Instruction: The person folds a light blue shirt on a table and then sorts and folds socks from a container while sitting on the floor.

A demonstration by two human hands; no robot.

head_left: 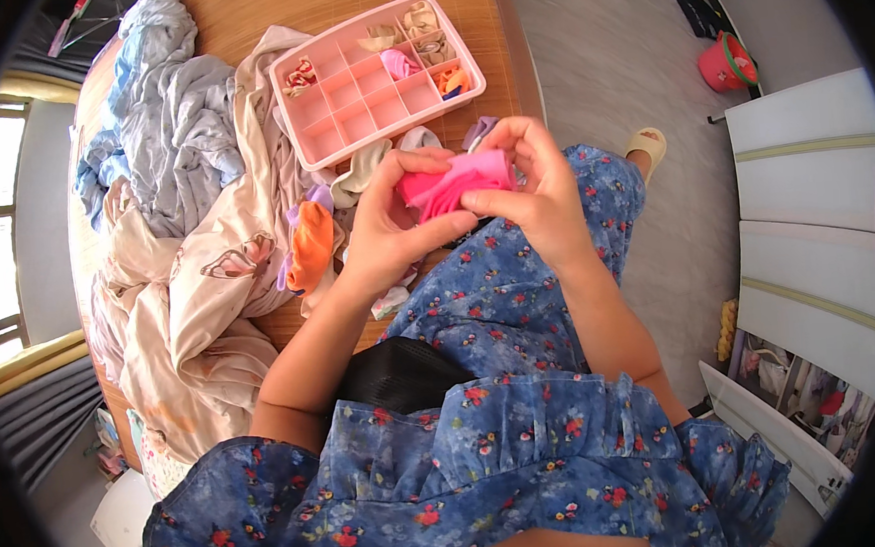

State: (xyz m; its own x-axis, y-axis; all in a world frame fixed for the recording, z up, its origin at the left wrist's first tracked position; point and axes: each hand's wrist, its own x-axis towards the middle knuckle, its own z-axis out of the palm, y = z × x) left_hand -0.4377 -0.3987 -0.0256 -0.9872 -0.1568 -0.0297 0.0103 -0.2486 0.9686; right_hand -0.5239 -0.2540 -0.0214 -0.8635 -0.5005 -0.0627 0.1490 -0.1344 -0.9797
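Between my left hand [397,223] and my right hand [534,192] is a folded bright pink cloth [462,183], gripped by the fingers of both. Beyond it lies a pink plastic divided box [309,142]. Some of its compartments hold rolled cloth pieces: a red-and-white one [300,77], a pink one [399,64], an orange one [452,81] and several beige ones [420,20]. Loose small cloth items lie near my hands, among them an orange one [310,244], a pale green one [360,173] and a purple one [480,129].
Rumpled beige bedding [207,318] and a grey-blue blanket [173,132] cover the left of the wooden surface [241,7]. At the right stand a white cabinet [807,176] with an open lower compartment [813,401] and a red bucket [725,66]. A black mesh object [406,373] rests by my lap.
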